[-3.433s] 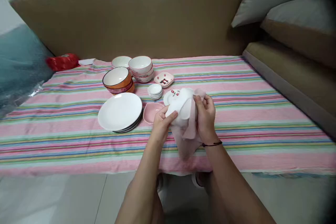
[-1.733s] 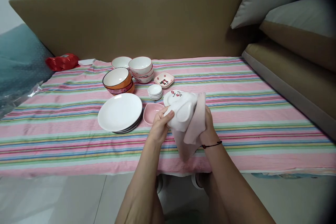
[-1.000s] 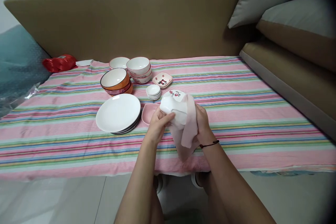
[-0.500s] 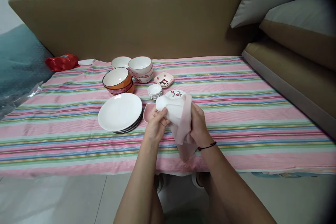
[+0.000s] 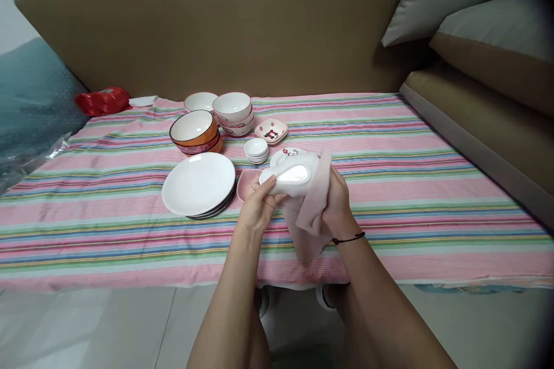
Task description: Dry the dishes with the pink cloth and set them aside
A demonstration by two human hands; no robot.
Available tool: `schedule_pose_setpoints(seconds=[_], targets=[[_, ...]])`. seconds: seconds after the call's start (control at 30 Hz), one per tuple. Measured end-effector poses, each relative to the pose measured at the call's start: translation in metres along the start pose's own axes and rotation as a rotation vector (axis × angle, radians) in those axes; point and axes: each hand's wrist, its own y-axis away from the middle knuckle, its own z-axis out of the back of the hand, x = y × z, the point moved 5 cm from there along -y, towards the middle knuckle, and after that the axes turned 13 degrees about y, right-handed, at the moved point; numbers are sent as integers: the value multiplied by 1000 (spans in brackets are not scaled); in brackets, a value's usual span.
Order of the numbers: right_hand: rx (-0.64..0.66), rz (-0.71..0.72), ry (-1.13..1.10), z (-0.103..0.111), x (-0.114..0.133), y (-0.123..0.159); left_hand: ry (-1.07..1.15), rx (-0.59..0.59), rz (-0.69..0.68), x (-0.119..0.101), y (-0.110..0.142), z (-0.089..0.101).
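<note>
Across the striped cloth (image 5: pixel 424 184), a white-topped stack of plates (image 5: pixel 198 185) stands in front of a stack of orange-sided bowls (image 5: pixel 194 131), with a red bundle (image 5: pixel 101 102) at the far left corner. Above the cloth's middle, the right hand (image 5: pixel 337 196) has its grip closed round a pink rag (image 5: pixel 314 207) laid against the white dish (image 5: pixel 303 174), whose left end the left hand (image 5: pixel 258 204) grasps, thumb uppermost. Just beyond lie a pink dish (image 5: pixel 244 182) and a pile of small white dishes (image 5: pixel 255 150), and the bundle's pale label (image 5: pixel 106 91) is too small to read
</note>
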Motion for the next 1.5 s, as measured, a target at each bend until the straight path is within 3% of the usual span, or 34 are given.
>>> schedule_pose_setpoints(seconds=[0.1, 0.33, 0.53, 0.67, 0.8, 0.93, 1.1, 1.3, 1.5], targets=[[36, -16, 17, -5, -2, 3, -23, 10, -11, -4, 1, 1], [-64, -143, 45, 15, -12, -4, -189, 138, 95, -1, 11, -2], [-107, -208, -94, 14, -13, -3, -69, 112, 40, 7, 7, 2], [-121, -107, -120, 7, -13, 3, 89, 63, -29, 14, 3, -1], [2, 1, -96, -3, -10, 9, 139, 72, -43, 19, 4, -5], [-7, -9, -140, 1, -9, 7, -65, 106, 23, 22, 9, -5], [-84, -30, -98, 14, -6, 2, -310, 239, 208, 37, 21, -11], [-109, -98, -148, 13, -12, 3, -129, 262, 136, 36, 23, -14], [74, 75, 51, -9, -19, 14, 20, 208, -2, 23, 13, -13]])
